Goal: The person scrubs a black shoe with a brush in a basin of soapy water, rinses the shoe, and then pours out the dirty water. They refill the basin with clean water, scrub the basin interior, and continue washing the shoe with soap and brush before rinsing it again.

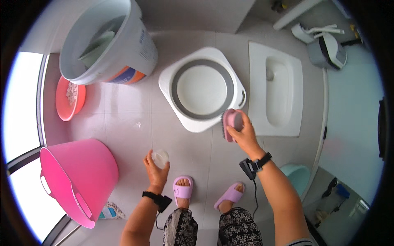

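My right hand (246, 136) grips a pink scrub brush (233, 124), its dark bristles facing left, at the lower right edge of a white and grey collapsible basin (201, 124). The basin stands on the tiled floor and has a slot handle at its right corner. Lower left of the basin, my left hand (156, 173) holds a small translucent round cup or lid (160, 158) between thumb and fingers. What the cup contains cannot be made out.
A squat toilet (255, 92) is set into the floor at right. Left are a large white bucket (144, 52), a red basin (80, 95) with pale pieces and a tall pink tub (98, 166). A mint basin (297, 176) sits beyond my right forearm. A cable hangs from each wrist device.
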A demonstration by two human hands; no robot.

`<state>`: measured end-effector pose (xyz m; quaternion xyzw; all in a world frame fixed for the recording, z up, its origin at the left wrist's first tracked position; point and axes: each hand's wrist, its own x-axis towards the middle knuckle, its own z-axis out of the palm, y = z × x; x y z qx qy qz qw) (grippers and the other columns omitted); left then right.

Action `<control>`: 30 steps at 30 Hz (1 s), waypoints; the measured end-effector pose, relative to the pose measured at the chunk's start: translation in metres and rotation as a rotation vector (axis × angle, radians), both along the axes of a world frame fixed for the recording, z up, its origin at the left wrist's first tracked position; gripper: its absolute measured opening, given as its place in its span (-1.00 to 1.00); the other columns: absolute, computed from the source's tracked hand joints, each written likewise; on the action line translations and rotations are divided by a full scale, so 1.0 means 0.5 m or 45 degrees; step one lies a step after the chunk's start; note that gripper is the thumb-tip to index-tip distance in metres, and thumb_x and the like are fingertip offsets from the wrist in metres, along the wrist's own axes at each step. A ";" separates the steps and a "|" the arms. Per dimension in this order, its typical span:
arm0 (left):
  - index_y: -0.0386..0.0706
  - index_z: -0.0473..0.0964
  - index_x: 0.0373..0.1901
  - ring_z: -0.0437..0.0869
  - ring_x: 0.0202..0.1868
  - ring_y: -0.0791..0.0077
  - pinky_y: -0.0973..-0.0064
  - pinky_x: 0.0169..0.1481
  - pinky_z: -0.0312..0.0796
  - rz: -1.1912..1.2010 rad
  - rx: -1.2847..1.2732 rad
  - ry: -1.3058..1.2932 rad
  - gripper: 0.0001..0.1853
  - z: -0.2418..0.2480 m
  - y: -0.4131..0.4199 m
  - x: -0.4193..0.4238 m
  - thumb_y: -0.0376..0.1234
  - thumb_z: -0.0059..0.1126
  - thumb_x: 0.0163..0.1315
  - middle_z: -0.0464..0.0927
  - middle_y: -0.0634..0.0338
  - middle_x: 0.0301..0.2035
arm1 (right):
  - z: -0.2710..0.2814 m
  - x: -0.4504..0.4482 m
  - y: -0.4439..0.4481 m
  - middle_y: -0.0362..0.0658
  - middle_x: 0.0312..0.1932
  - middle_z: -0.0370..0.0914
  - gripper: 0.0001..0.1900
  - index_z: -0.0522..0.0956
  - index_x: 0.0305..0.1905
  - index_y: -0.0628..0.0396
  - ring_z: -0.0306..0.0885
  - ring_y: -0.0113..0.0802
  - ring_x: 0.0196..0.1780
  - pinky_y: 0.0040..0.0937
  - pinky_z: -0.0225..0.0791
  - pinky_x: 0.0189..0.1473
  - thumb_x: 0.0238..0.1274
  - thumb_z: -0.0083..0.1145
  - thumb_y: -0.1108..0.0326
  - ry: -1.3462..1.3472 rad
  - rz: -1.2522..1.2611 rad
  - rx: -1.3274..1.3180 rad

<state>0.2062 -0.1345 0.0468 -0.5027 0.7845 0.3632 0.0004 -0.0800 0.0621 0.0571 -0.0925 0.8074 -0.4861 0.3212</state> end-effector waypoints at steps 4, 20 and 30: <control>-0.16 0.10 0.27 0.30 0.14 0.00 0.24 0.21 0.31 -0.046 -0.043 0.108 -0.11 0.011 -0.019 -0.006 -0.45 0.38 -0.15 0.19 -0.08 0.08 | -0.059 -0.100 -0.194 0.10 0.08 0.38 -0.36 0.30 0.18 0.12 0.37 0.03 0.15 -0.16 0.34 0.10 -0.04 0.31 0.24 0.511 0.438 0.347; -0.14 0.14 0.26 0.31 0.13 -0.06 0.19 0.23 0.28 0.072 -0.097 0.090 -0.12 0.134 -0.047 0.117 -0.40 0.40 -0.17 0.21 -0.13 0.07 | 0.072 -0.169 -0.260 -0.18 -0.02 0.44 -0.49 0.27 0.25 0.08 0.44 -0.40 0.01 -0.39 0.39 -0.04 0.24 0.08 0.23 -0.807 0.228 -0.486; -0.16 0.14 0.27 0.36 0.08 0.03 0.25 0.17 0.33 0.266 -0.021 0.464 -0.12 0.503 -0.140 0.066 -0.37 0.41 -0.14 0.23 -0.09 0.07 | 0.391 -0.001 -0.263 -0.18 -0.14 0.48 -0.45 0.30 0.19 0.21 0.48 -0.40 -0.17 -0.46 0.40 -0.15 0.18 0.02 0.11 -0.804 0.410 -0.128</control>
